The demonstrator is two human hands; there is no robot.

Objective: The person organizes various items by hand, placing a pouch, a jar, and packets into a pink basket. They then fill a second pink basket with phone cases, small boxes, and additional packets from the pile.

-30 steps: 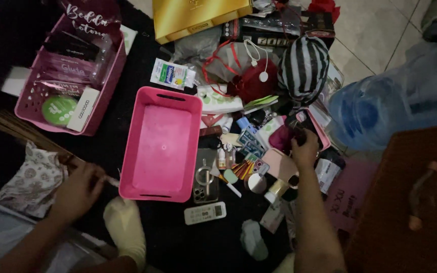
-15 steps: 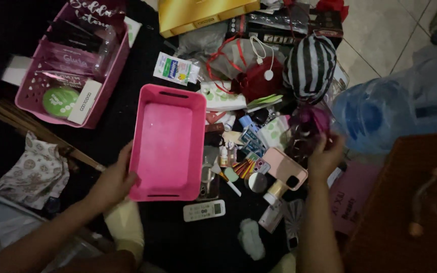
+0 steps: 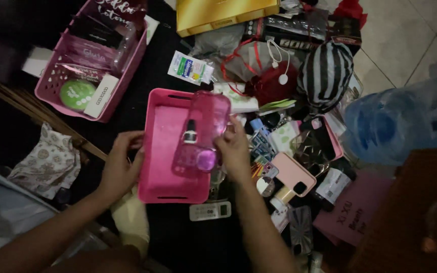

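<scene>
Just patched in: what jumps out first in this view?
The empty pink bin at centre, with the left hand on its left rim and the right hand holding a clear pink phone case over it. To its right, a dense clutter of small items covers the dark mat.

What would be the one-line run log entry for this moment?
left hand: on rim of pink bin | right hand: grip on clear pink phone case, held over bin | bin: looks empty
</scene>
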